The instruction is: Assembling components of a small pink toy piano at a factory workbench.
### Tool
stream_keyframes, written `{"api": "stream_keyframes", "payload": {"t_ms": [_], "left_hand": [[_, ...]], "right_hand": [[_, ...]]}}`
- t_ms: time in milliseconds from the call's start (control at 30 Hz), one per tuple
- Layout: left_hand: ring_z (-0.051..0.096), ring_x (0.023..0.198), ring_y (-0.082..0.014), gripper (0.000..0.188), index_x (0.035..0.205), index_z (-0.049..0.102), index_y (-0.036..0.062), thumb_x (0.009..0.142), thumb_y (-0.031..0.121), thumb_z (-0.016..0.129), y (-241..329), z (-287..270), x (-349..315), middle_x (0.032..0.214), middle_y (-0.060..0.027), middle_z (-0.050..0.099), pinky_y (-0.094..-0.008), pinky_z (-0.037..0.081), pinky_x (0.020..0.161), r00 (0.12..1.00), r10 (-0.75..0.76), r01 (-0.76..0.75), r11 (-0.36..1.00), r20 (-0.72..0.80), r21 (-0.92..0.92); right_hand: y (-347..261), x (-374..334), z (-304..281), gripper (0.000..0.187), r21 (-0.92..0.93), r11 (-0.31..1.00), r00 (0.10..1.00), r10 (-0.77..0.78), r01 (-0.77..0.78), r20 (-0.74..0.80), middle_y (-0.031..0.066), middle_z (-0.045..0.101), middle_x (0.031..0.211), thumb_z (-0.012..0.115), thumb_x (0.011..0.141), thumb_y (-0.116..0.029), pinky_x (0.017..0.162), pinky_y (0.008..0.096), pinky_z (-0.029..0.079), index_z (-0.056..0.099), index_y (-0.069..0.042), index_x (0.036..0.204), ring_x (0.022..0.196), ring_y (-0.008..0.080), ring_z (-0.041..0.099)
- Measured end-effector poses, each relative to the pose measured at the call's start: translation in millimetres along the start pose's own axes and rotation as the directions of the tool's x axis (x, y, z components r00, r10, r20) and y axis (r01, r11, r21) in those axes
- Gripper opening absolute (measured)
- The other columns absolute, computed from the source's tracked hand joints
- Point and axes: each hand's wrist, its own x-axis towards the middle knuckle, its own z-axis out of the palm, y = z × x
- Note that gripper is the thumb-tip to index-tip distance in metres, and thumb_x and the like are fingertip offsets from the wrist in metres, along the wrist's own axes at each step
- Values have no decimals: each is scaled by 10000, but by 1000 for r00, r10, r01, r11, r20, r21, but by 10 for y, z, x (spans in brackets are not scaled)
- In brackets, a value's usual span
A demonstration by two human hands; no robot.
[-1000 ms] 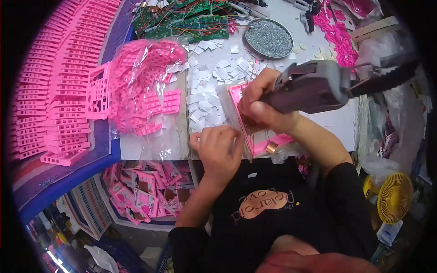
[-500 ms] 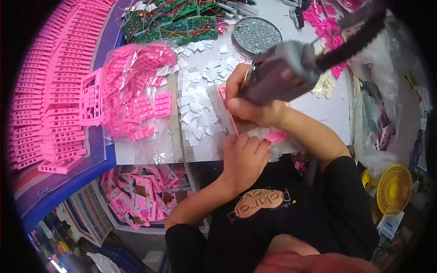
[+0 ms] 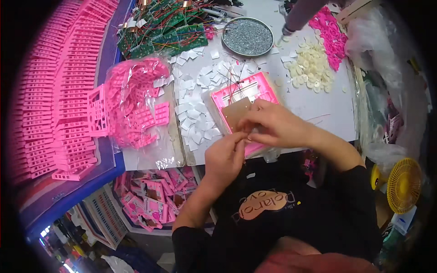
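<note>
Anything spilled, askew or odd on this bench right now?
Nothing looks damaged. Small white squares lie scattered loose left of the pink frame that both hands, left hand and right hand, work on. Cream discs sit in a loose heap, a few straying.

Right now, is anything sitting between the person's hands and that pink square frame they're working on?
Nothing visible does. The right hand already rests on the pink frame, fingers at the brown board lying in it. The left hand meets it at the frame's near edge. The white chips lie beside the frame, to its left.
</note>
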Motion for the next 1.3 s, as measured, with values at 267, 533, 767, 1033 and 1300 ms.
{"api": "stream_keyframes", "payload": {"t_ms": [267,533,767,1033,1300], "left_hand": [[734,846,-207,167,1127,584,-13,1010,104,597,-119,-39,51,954,-157,726,-279,592,712,781,-501,605,460,373,-650],[709,726,-157,175,1078,630,-48,989,102,633,-52,-134,101,867,-113,731,-239,521,576,751,-495,660,590,437,-466],[574,538,-69,92,1002,630,-31,932,27,639,-5,-9,51,680,-31,637,-208,437,491,955,-256,263,964,150,-26],[508,508,-25,89,1003,630,-15,940,49,637,-59,-115,99,608,35,566,-196,376,478,792,-501,606,714,349,-350],[519,516,-36,102,1017,629,-14,963,73,624,-88,-50,82,568,19,551,-216,394,501,874,-410,470,848,260,-244]], "right_hand": [[44,-54,65,98,158,984,993,89,-76,-75,25,537,872,744,843,-83,641,258,440,712,-75,935,882,142,510],[128,-18,93,111,6,999,996,-52,53,-79,54,581,864,744,841,-124,760,351,474,675,-75,912,914,238,537],[161,69,121,140,-126,973,977,-203,194,-63,71,601,890,740,831,-126,801,386,481,635,-75,908,951,287,553],[222,25,34,128,17,992,990,-122,123,-70,78,578,880,739,817,-81,766,366,476,628,-67,880,922,274,545],[220,49,78,142,-35,990,988,-136,133,-78,75,577,881,752,793,-86,780,378,488,639,-77,880,927,277,560]]}}
